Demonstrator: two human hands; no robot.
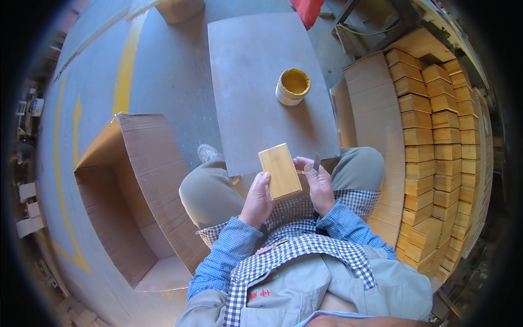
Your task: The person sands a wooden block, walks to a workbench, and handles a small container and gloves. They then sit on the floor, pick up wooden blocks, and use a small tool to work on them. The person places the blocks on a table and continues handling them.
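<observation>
In my left hand (257,201) is a rectangular light wooden box (280,170), gripped along its left side and tilted above my lap. My right hand (322,191) is closed on a small putty knife (316,162), whose grey blade sticks up past the thumb. The fingertips of that hand are close to the box's right edge; whether they touch it, I cannot tell. Beyond my hands, a grey tabletop (250,82) bears a round white tub (287,98) with yellow paste inside and smeared on its rim.
On the right, a large cardboard carton (376,103) holds several stacked columns of wooden boxes (418,152). An open-topped cardboard carton (158,163) stands by my left knee. Yellow lines (127,65) mark the floor at left. A red item (308,10) shows beyond the table.
</observation>
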